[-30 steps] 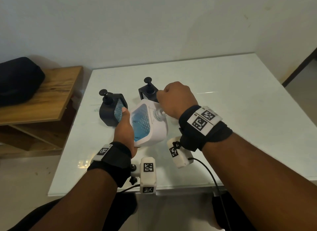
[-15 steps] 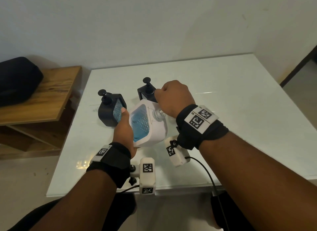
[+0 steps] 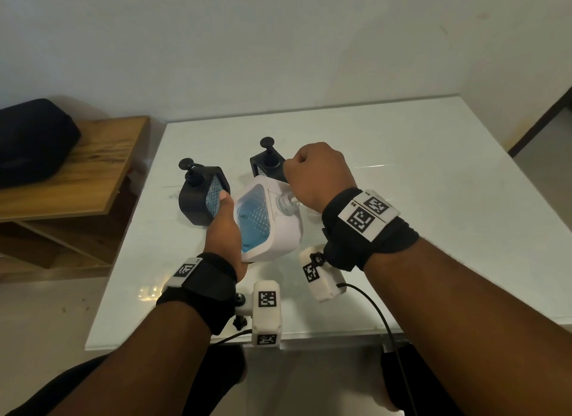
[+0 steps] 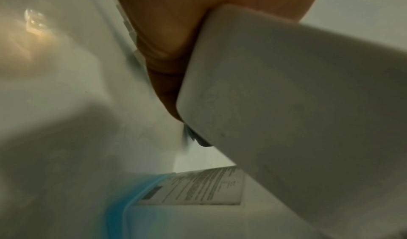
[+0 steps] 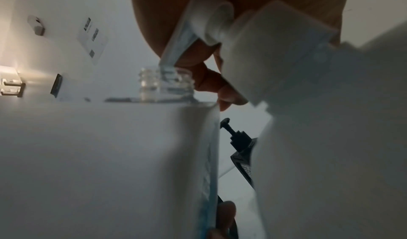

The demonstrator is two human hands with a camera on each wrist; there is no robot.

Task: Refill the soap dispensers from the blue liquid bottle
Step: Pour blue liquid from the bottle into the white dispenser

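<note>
So there are three soap dispensers on the white tabletop (image 3: 402, 199): two black ones and one white one. The white dispenser (image 3: 278, 230) is the landmark here, sitting near the front edge of the tabletop, tilted, with blue liquid showing through its textured window. Its clear threaded neck (image 3: 286, 202) is bare, pump out.

The left hand (image 3: 224, 230) holds the white dispenser from its left side, thumb up along the window edge, fingers wrapped around the body. The right hand (image 3: 318, 174) is just right of and above the neck, fingers curled tight around the white pump head (image 5: 216, 25); in the right wrist view the pump's tube (image 5: 176, 39) hangs down from the hand toward the neck.

First black dispenser (image 3: 202, 196) stands just left of the white one, right by the left thumb, pump on. Second black dispenser (image 3: 267, 165) stands just behind the white one, partly hidden by the right hand, pump on too.

One wooden shelf (image 3: 77, 174) sits well left of the white dispenser, with one black bag (image 3: 34, 140) on it. Can't make out a separate refill bottle.
</note>
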